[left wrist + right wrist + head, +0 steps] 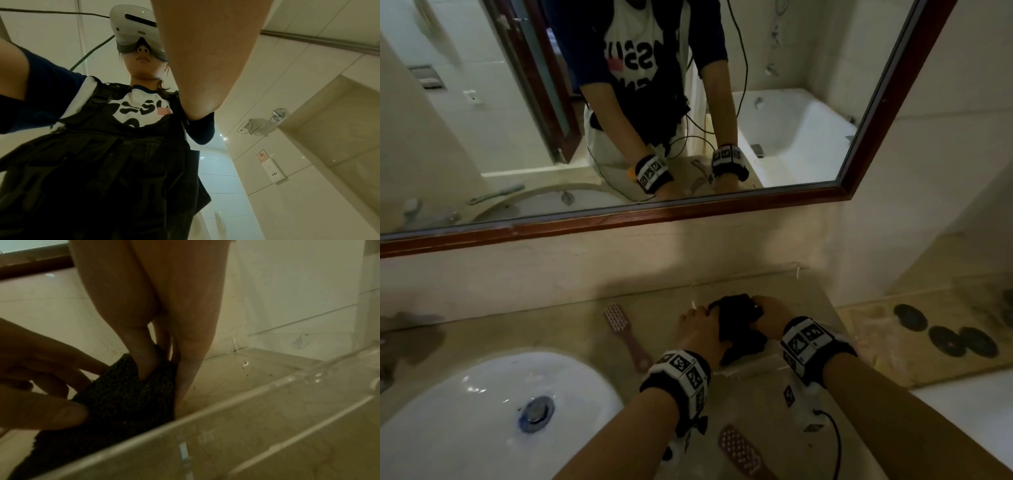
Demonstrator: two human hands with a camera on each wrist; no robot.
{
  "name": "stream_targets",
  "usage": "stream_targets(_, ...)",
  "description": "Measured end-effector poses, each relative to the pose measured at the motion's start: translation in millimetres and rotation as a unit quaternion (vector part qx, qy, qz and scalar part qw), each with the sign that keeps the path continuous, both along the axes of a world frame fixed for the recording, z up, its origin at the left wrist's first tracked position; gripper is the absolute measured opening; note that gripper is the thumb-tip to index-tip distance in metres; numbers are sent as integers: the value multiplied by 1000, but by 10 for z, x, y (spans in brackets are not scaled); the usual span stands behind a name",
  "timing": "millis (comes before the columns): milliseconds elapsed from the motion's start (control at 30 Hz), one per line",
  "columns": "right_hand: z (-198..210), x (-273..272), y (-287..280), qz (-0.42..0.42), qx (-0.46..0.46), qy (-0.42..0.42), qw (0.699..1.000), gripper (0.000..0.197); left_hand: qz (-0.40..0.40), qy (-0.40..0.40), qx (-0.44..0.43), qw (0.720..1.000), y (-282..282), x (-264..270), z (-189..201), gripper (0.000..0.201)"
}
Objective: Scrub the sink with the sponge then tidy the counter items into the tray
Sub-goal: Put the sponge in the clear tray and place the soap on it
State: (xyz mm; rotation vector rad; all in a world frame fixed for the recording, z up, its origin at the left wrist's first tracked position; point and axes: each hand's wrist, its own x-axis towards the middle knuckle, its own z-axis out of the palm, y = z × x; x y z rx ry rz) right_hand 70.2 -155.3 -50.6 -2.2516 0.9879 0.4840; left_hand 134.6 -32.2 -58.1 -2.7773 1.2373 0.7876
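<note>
The sink [482, 411] lies left on the counter [585, 325], two brushes [625, 334] [739, 450] lie right of it, and the cloth [736, 325] sits in the tray [267, 402] beyond

Only partly legible print, on clothing and a wall.
Black blobby letters "SU" on white T-shirt front [141, 110]; small red-figure warning sticker [262, 155] on beige wall tile, wording unreadable.

Right hand [156, 308] fingers [144, 360] pinching dark cloth [125, 395], inside clear tray [236, 404]
</note>
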Motion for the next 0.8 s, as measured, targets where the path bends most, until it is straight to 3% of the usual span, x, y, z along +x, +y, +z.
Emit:
stream_targets(100, -39, 39, 6, 14, 6, 6, 1000, 44, -13, -44, 32, 998, 24, 14, -20, 66)
stream_targets(400, -82, 61, 116, 80, -67, 1, 995, 36, -62, -87, -19, 994, 162, -57, -10, 68)
stream_targets(567, -114, -51, 111, 79, -107, -54, 990, 67, -109, -60, 100, 987, 91, -9, -35, 58)
stream_targets(667, -141, -92, 152, 122, -136, -74, 980, 51, -136, -66, 130, 980, 55, 18, 30, 61)
stream_targets(800, -161, -100, 213, 132, -134, -16, 982, 45, -150, -58, 132, 978, 127, -13, 41, 66)
